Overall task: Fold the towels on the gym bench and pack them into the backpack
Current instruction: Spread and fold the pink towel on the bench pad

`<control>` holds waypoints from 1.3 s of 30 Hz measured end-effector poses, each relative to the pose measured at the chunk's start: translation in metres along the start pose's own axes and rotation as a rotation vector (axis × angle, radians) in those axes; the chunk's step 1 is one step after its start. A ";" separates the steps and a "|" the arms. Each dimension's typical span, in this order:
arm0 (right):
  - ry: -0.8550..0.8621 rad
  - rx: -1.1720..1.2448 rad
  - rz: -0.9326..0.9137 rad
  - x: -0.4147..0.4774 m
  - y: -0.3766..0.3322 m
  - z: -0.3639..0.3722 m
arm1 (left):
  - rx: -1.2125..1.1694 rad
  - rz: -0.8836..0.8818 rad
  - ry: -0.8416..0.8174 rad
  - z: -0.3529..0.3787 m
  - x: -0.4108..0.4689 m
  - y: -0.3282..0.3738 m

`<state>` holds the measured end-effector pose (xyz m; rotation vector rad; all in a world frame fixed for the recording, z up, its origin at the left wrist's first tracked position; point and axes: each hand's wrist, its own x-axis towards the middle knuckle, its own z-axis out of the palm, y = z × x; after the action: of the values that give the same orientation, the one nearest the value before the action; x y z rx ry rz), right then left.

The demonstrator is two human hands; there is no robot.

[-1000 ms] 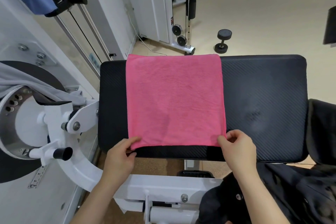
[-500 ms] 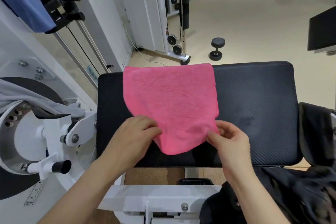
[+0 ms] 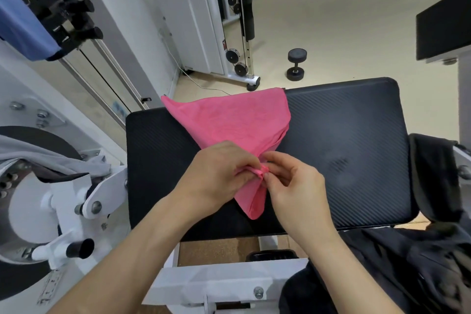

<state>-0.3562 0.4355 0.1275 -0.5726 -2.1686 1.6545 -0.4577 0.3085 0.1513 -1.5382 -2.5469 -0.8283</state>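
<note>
While both hands, left (image 3: 219, 176) and right (image 3: 293, 186), pinch the towel (image 3: 229, 120) corners together, one corner may slip, spoiling the fold.

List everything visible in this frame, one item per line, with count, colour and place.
towel: one, pink, on the bench, near corners gathered together
gym bench: one, black pad, centre
dumbbell: one, black, on the floor beyond the bench
cable machine: one, white, far centre
black fabric: lower right, possibly the backpack, cannot tell
grey cloth: one, draped over the white machine at left
blue cloth: one, hanging top left
left hand: one, pinches the towel's gathered corners
right hand: one, pinches the same corners
</note>
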 end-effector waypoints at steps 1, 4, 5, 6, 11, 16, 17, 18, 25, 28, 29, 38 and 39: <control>0.002 -0.024 -0.018 0.000 -0.001 -0.001 | 0.008 0.003 -0.002 0.000 0.001 0.001; -0.007 -0.128 -0.094 -0.001 -0.003 -0.002 | -0.004 -0.014 -0.009 0.000 0.003 0.001; -0.013 -0.164 -0.119 -0.001 -0.005 -0.002 | -0.001 -0.021 -0.019 0.000 0.004 0.002; -0.018 -0.187 -0.140 -0.001 -0.006 -0.003 | 0.021 -0.009 -0.029 0.000 0.006 0.003; -0.050 -0.167 -0.160 0.000 -0.012 -0.009 | 0.105 0.097 0.025 0.004 0.007 0.004; -0.052 -0.047 -0.178 0.007 -0.020 -0.015 | 0.048 0.072 0.088 -0.002 0.011 0.005; -0.062 -0.064 -0.212 0.008 -0.023 -0.017 | 0.013 0.036 0.136 -0.005 0.012 0.007; -0.068 -0.134 -0.260 0.009 -0.024 -0.018 | -0.040 -0.018 0.193 -0.008 0.012 0.010; -0.018 -0.590 -0.471 0.002 -0.035 -0.030 | -0.398 -0.237 0.473 -0.054 0.002 0.030; -0.015 -0.622 -0.573 -0.003 -0.051 -0.031 | -0.442 -0.225 0.527 -0.076 -0.014 0.039; -0.020 -0.606 -0.608 -0.006 -0.058 -0.031 | -0.464 -0.229 0.545 -0.084 -0.021 0.042; -0.354 0.050 -0.476 -0.063 -0.162 -0.040 | -0.879 -0.312 0.630 -0.155 -0.101 0.071; -0.363 0.108 -0.462 -0.069 -0.170 -0.038 | -0.913 -0.318 0.602 -0.162 -0.109 0.074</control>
<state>-0.2955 0.3913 0.2991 0.2684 -2.2054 1.6857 -0.3766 0.1713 0.2865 -0.7231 -2.0265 -2.2844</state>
